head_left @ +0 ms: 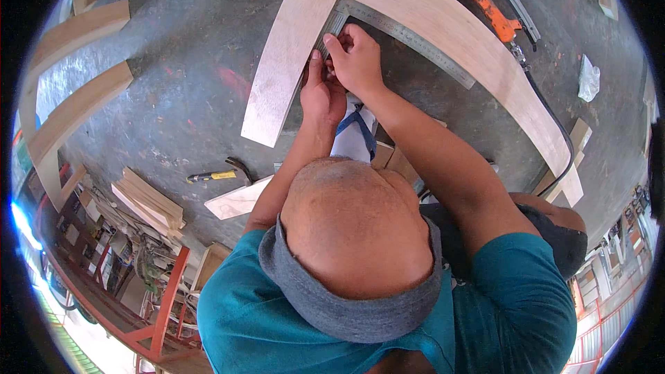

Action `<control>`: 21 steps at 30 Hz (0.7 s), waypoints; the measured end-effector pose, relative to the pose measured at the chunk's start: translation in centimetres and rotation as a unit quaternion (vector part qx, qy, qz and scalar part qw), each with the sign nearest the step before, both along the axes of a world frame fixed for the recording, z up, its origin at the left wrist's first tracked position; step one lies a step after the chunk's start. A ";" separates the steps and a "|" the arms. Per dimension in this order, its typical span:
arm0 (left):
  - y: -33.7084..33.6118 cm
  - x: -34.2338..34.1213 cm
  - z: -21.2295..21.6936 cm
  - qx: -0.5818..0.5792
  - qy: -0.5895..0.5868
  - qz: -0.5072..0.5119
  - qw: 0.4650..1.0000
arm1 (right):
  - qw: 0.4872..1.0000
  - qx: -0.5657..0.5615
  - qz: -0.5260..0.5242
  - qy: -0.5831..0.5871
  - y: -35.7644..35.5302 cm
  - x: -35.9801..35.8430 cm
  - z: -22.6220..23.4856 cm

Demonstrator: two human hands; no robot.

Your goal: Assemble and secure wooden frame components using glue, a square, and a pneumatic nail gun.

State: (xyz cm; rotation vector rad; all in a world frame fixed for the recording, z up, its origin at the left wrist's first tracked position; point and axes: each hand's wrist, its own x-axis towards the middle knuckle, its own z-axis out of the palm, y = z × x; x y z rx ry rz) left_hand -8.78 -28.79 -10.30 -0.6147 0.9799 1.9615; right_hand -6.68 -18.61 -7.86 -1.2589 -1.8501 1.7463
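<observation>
A steel square [415, 45] lies inside the corner where a long pale board [443, 24] meets a shorter board [287, 66]. Its long arm runs along the long board's inner edge, and its short arm follows the shorter board. My right hand [357, 62] is closed at the short arm, thumb and fingers bent together. Just below and to the left, my left hand [323, 97] is closed at the same arm, thumb up along the shorter board's inner edge. My fingers partly hide the end of the short arm.
An orange nail gun [481, 0] with a dark hose [551, 114] lies beyond the long board. A yellow-handled hammer [218, 176] and stacked wooden strips [147, 202] are at left, with another wooden frame [76, 107] beyond. A crumpled plastic bag [589, 79] lies at right.
</observation>
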 end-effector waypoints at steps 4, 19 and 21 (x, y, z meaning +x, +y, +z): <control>-0.3 -0.1 -0.7 0.041 0.012 -0.005 0.999 | 0.999 0.037 0.004 0.002 0.0 -0.1 0.4; 0.5 -0.1 2.6 -0.027 0.006 -0.031 0.999 | 0.999 0.043 -0.003 -0.012 0.4 -0.1 1.4; 0.8 -0.3 3.3 -0.016 -0.011 -0.006 1.000 | 0.997 0.072 0.004 -0.017 0.4 0.0 1.4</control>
